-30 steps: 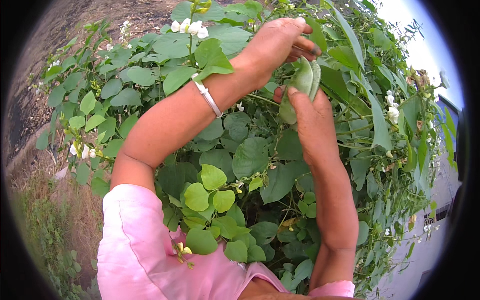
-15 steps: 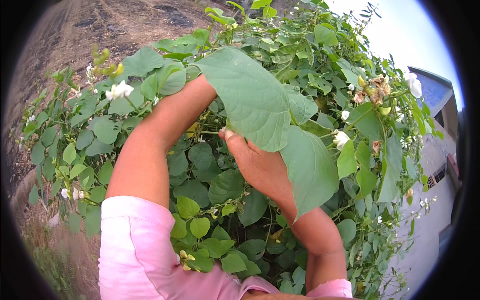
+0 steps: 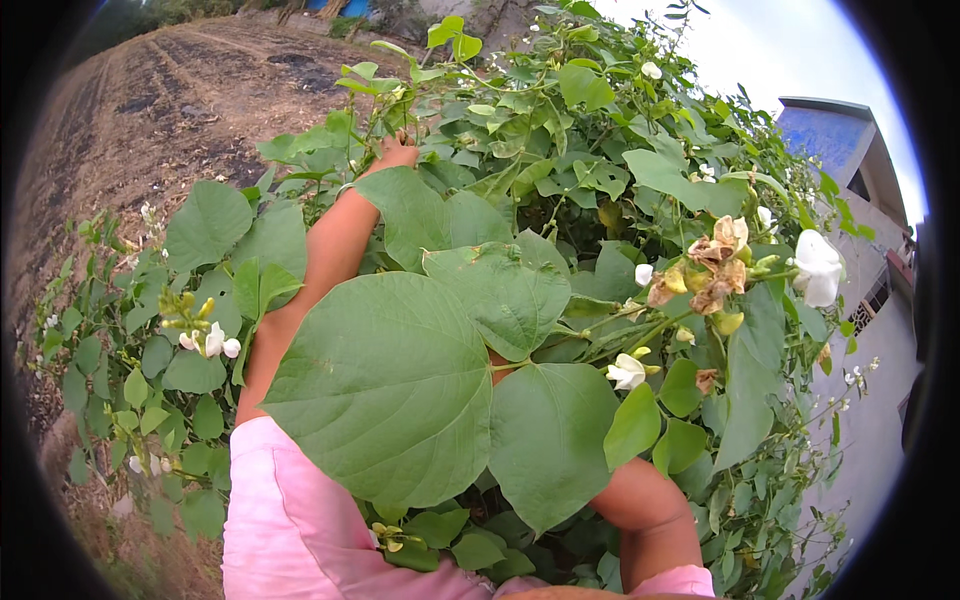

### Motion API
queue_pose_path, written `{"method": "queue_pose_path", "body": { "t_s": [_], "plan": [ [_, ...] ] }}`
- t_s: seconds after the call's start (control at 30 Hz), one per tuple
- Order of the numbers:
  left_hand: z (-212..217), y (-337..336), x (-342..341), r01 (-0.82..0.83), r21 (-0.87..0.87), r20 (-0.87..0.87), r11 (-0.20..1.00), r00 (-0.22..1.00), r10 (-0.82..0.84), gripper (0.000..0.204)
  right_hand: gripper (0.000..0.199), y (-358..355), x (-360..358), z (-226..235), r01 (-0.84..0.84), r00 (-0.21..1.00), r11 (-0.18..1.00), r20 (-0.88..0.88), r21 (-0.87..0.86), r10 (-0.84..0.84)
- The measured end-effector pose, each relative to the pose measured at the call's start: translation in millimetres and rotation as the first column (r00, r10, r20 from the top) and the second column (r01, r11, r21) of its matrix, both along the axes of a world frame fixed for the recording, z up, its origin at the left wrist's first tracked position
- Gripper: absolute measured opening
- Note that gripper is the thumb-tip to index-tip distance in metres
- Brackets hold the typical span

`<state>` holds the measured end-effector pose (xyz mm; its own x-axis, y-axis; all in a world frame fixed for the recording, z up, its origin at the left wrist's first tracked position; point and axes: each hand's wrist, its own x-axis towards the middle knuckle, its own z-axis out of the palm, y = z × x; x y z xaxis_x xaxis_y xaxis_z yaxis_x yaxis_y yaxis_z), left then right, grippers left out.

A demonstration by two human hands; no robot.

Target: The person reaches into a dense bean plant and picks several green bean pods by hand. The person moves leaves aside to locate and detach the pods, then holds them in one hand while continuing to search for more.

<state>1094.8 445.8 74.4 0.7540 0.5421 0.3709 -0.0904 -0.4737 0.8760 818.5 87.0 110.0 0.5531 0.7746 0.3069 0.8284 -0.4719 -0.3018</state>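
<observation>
My left arm stretches far forward over a leafy climbing bean plant point(image 3: 390, 390). At its end, my left hand point(image 3: 397, 153) is among thin stems and leaves at the plant's top left; its partly visible fingers look closed, but what they hold cannot be made out. A thin band circles that wrist. Broad green leaves point(image 3: 385, 385) in front cover my right hand, with only my right forearm point(image 3: 650, 510) showing below and a sliver of skin between leaves. White flowers point(image 3: 818, 268) and brown withered blossoms point(image 3: 715, 262) hang at the right.
Dry, ploughed soil point(image 3: 190, 90) lies beyond the plant at the upper left. A grey-walled building point(image 3: 870, 400) with a blue upper part point(image 3: 825, 140) stands at the right. More white flowers with yellow-green buds point(image 3: 208, 335) sit beside my left arm.
My left hand, earlier hidden behind leaves, now shows farther forward. My right hand, earlier visible in the middle with fingers pinched, is now behind large leaves. The view has shifted.
</observation>
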Motion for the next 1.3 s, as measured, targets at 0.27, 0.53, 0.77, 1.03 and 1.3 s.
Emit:
{"method": "queue_pose_path", "body": {
  "t_s": [0.27,0.53,0.77,1.03,1.3],
  "plan": [
    [-14.0,-29.7,-45.3,-0.358,-0.017,0.191,0.933,0.915,0.355,0.051,0.027,6.2,-2.2,-4.9,-0.03,1.0,1.0,-0.003,-0.005,0.03],
    [11.3,-74.8,-74.7,-0.158,0.054,0.115,0.986,0.982,0.151,0.052,0.026,-2.8,-12.0,-2.2,0.026,1.0,0.999,0.005,-0.019,-0.026],
    [9.4,-54.9,-87.5,-0.194,0.098,-0.02,0.976,0.98,0.197,0.062,0.026,6.1,-13.7,-3.3,-0.035,0.999,0.999,0.004,-0.015,0.035],
    [-19.8,-23.0,-80.1,-0.142,0.064,-0.191,0.988,0.97,0.152,0.066,0.026,20.4,-14.3,-7.4,-0.066,0.998,0.997,0.012,-0.027,0.067],
    [-4.0,-30.4,-112.8,0.257,-0.452,-0.065,0.854,0.946,-0.319,0.041,0.025,30.9,-17.6,-4.9,-0.085,0.996,0.996,0.021,-0.037,0.086]
  ]
}}
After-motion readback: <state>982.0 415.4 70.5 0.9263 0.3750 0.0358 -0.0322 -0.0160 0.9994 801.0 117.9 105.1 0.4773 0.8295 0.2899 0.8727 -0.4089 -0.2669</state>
